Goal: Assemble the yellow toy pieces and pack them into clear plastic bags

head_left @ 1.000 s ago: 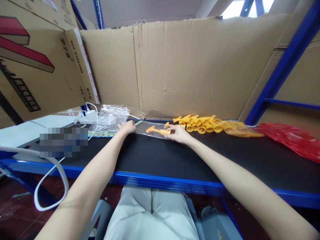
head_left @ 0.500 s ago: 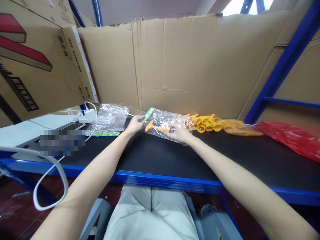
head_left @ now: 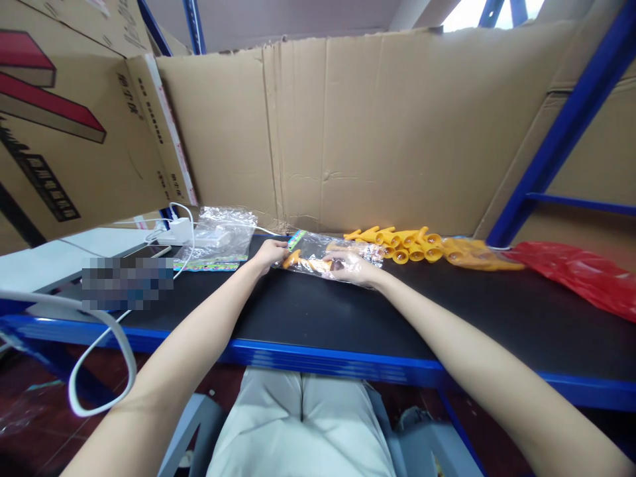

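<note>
A clear plastic bag (head_left: 315,244) with a colourful printed edge lies low over the black table top. My left hand (head_left: 269,257) is closed on the bag's left end, near that printed edge. An orange-yellow plastic piece (head_left: 307,264) with a branched end shows in the bag. My right hand (head_left: 354,266) has its fingers closed around the right end of this piece; glare hides whether they are inside the bag or over it. Just behind the right hand is a pile of similar yellow pieces (head_left: 415,246) with hollow cup-like ends.
More clear bags (head_left: 226,238) lie at the left beside a white charger (head_left: 179,232) and cables. A red plastic bag (head_left: 571,271) and a bag of yellow pieces (head_left: 479,255) are at the right. Cardboard (head_left: 397,132) stands behind; a blue rail (head_left: 328,358) edges the table.
The bag and the orange-yellow piece have come down closer to the table. My right hand has shifted slightly left, and the fingers of both hands remain closed.
</note>
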Tool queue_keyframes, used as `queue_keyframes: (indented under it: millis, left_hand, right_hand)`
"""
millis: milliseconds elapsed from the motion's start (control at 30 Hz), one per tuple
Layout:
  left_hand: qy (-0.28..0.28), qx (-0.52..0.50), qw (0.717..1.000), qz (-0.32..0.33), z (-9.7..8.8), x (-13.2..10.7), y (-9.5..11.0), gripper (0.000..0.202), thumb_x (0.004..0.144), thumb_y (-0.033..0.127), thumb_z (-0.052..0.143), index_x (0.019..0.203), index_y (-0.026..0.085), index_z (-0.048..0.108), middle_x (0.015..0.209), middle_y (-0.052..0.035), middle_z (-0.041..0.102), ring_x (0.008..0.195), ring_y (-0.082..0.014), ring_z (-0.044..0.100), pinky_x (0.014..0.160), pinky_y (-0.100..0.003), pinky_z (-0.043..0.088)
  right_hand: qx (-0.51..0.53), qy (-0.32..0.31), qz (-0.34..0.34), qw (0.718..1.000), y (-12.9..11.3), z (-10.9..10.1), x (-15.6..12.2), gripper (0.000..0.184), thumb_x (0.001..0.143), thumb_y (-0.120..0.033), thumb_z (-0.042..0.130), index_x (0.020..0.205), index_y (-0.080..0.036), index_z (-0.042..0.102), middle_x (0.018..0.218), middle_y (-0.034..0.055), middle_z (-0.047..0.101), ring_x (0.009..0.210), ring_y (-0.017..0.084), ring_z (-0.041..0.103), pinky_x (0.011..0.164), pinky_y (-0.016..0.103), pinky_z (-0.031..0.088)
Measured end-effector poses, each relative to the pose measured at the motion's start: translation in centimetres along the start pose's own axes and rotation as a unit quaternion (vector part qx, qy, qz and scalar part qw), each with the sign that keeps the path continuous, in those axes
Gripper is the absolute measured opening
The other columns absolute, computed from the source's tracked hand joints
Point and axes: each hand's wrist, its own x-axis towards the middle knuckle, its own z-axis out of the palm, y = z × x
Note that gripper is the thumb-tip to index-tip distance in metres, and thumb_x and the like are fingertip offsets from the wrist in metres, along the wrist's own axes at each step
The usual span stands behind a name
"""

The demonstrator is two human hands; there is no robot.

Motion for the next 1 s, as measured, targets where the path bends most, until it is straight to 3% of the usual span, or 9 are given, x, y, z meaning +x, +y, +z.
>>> queue_keyframes:
  millis: [233, 433, 533, 633, 700, 767, 833, 900, 1000]
  left_hand:
    - [0.039, 0.059, 0.997, -0.013, -0.7, -0.1, 0.0, 0.027, 0.061, 0.007, 0.057, 0.084, 0.011, 0.069, 0.094, -0.0089, 0.067, 0.087, -0.0191, 0.062, 0.074, -0.023, 0.047]
    - [0.029, 0.058, 0.998, 0.001, -0.5, -0.2, -0.1, 0.022, 0.064, 0.014, 0.059, 0.083, 0.011, 0.068, 0.092, -0.0091, 0.067, 0.083, -0.017, 0.062, 0.073, -0.023, 0.046]
    - [0.013, 0.068, 0.998, 0.006, -0.5, -0.3, 0.0, 0.031, 0.065, 0.025, 0.062, 0.091, 0.009, 0.066, 0.092, -0.0098, 0.067, 0.082, -0.0171, 0.061, 0.07, -0.022, 0.046]
    - [-0.008, 0.138, 0.99, 0.003, -0.7, -0.3, 0.0, 0.046, 0.063, 0.025, 0.064, 0.106, 0.009, 0.061, 0.094, -0.0093, 0.066, 0.083, -0.0189, 0.061, 0.071, -0.024, 0.046]
    - [-0.007, 0.217, 0.976, 0.014, -1.0, 0.0, -0.1, 0.049, 0.062, 0.018, 0.063, 0.111, 0.012, 0.058, 0.096, -0.009, 0.064, 0.087, -0.0215, 0.06, 0.074, -0.026, 0.045]
    - [0.015, 0.292, 0.956, 0.029, -1.5, 0.2, -0.3, 0.05, 0.061, 0.013, 0.06, 0.111, 0.014, 0.058, 0.104, -0.0103, 0.061, 0.094, -0.0246, 0.058, 0.079, -0.029, 0.044]
    - [0.048, 0.344, 0.937, 0.036, -2.0, 0.5, -0.5, 0.051, 0.061, 0.011, 0.057, 0.112, 0.016, 0.057, 0.114, -0.013, 0.054, 0.099, -0.0273, 0.056, 0.083, -0.031, 0.042]
    - [0.072, 0.374, 0.924, 0.031, -2.5, 0.5, -0.8, 0.053, 0.062, 0.013, 0.055, 0.114, 0.017, 0.055, 0.121, -0.015, 0.047, 0.101, -0.0289, 0.055, 0.085, -0.033, 0.041]
    - [0.08, 0.395, 0.915, 0.01, -2.9, 0.5, -1.0, 0.054, 0.064, 0.017, 0.055, 0.117, 0.02, 0.051, 0.124, -0.0145, 0.042, 0.099, -0.0292, 0.055, 0.084, -0.035, 0.042]
  right_hand:
    - [0.035, -0.018, -0.042, 0.998, 0.9, 0.1, 0.8, 0.035, 0.063, -0.028, 0.062, 0.094, -0.012, 0.063, 0.078, 0.0032, 0.055, 0.07, 0.013, 0.05, 0.067, 0.027, 0.04]
    - [0.068, -0.018, -0.01, 0.997, 0.8, 0.4, 0.6, 0.036, 0.063, -0.023, 0.061, 0.098, -0.012, 0.062, 0.075, 0.002, 0.055, 0.07, 0.012, 0.05, 0.068, 0.027, 0.041]
    - [0.089, -0.039, -0.001, 0.995, 0.2, 0.3, 0.4, 0.038, 0.064, -0.025, 0.061, 0.101, -0.014, 0.061, 0.081, 0.0031, 0.057, 0.074, 0.013, 0.052, 0.071, 0.028, 0.042]
    - [0.088, -0.055, -0.013, 0.995, -0.4, -0.1, 0.6, 0.038, 0.065, -0.025, 0.062, 0.102, -0.016, 0.061, 0.091, 0.0044, 0.061, 0.083, 0.014, 0.055, 0.078, 0.028, 0.042]
    - [0.047, -0.012, -0.005, 0.999, -0.4, -0.7, 0.9, 0.029, 0.066, -0.019, 0.059, 0.094, -0.016, 0.064, 0.091, 0.0047, 0.063, 0.083, 0.015, 0.056, 0.079, 0.029, 0.043]
    - [-0.014, 0.08, 0.036, 0.996, 0.1, -1.6, 1.1, 0.021, 0.069, -0.013, 0.05, 0.083, -0.014, 0.065, 0.082, 0.0052, 0.064, 0.076, 0.015, 0.058, 0.075, 0.03, 0.044]
    - [-0.081, 0.186, 0.073, 0.977, 1.2, -2.7, 1.2, 0.025, 0.07, -0.01, 0.041, 0.078, -0.012, 0.065, 0.074, 0.0055, 0.064, 0.07, 0.016, 0.058, 0.072, 0.031, 0.044]
    - [-0.153, 0.256, 0.064, 0.952, 2.5, -3.6, 1.0, 0.029, 0.07, -0.009, 0.038, 0.082, -0.013, 0.064, 0.081, 0.0063, 0.064, 0.076, 0.017, 0.058, 0.076, 0.032, 0.043]
    - [-0.239, 0.251, 0.057, 0.936, 4.4, -4.3, 0.7, 0.032, 0.074, -0.011, 0.04, 0.097, -0.014, 0.061, 0.102, 0.0084, 0.061, 0.096, 0.02, 0.054, 0.086, 0.034, 0.038]
